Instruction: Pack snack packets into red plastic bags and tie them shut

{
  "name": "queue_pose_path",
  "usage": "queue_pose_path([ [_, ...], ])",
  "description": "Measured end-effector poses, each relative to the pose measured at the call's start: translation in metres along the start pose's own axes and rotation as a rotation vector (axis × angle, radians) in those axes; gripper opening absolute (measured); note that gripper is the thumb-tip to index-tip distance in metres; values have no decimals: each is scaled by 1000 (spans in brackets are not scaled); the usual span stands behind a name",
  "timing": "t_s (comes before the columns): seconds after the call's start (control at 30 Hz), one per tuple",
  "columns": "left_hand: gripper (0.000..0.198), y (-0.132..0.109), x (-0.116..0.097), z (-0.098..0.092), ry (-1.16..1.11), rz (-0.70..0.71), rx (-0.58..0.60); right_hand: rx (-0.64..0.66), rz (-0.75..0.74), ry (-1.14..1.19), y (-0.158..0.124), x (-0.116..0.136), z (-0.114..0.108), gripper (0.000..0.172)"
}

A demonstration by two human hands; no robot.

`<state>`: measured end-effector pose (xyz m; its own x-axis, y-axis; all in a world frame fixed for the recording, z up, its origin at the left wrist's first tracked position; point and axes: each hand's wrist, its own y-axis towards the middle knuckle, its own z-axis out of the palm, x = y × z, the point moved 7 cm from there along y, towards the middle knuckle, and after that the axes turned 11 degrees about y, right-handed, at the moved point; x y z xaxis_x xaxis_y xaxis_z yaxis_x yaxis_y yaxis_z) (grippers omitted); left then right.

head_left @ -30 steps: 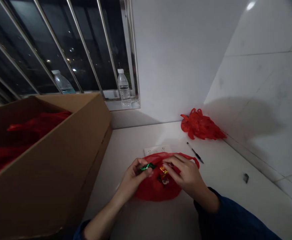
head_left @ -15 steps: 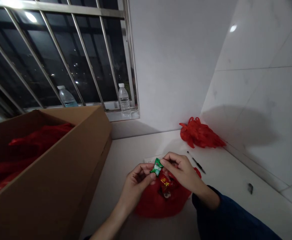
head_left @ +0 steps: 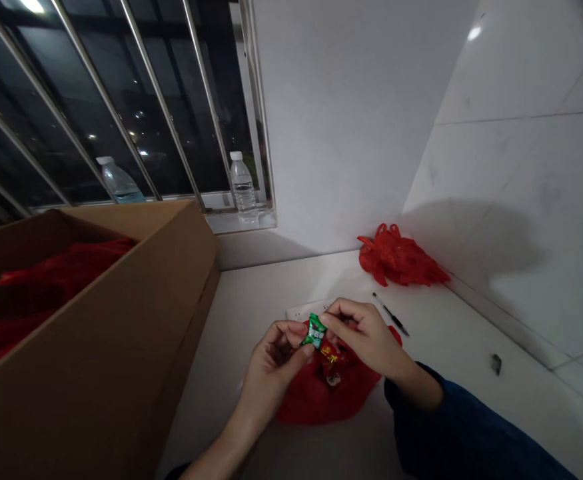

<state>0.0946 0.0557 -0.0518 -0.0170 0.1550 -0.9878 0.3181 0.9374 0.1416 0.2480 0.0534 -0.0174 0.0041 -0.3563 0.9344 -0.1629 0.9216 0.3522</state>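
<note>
Head view: green foil-wrapped sweet (head_left: 315, 331) pinched between both hands, just above a red plastic bag (head_left: 321, 400).

Left hand (head_left: 271, 363) curled narrow around the sweet's lower side, forearm angled up from the bottom edge; right hand (head_left: 366, 337) closed narrowly on its upper end, blue sleeve (head_left: 451, 427) entering from the lower right. Gold-wrapped sweet (head_left: 328, 351) on the bag, just below the fingers. Bag lying on a white bench (head_left: 446, 360), beside a cardboard box (head_left: 96, 347) of red bags (head_left: 56, 267). Farther along, a black pen (head_left: 390, 313) and crumpled red bag (head_left: 398, 257); plastic water bottle (head_left: 242, 183) on the barred window's sill (head_left: 241, 220).
</note>
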Motion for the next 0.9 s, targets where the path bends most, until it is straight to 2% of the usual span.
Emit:
queue_pose_path([
  [0.5,27,-3,0,3,-27,-14,15,6,4,-5,-1,0,0,25],
  [0.67,27,-2,2,3,-75,-40,21,63,37,44,-1,-2,6,36],
  [0.9,28,-2,8,5,-88,-50,32,99,-46,-193,-3,3,11,28],
])
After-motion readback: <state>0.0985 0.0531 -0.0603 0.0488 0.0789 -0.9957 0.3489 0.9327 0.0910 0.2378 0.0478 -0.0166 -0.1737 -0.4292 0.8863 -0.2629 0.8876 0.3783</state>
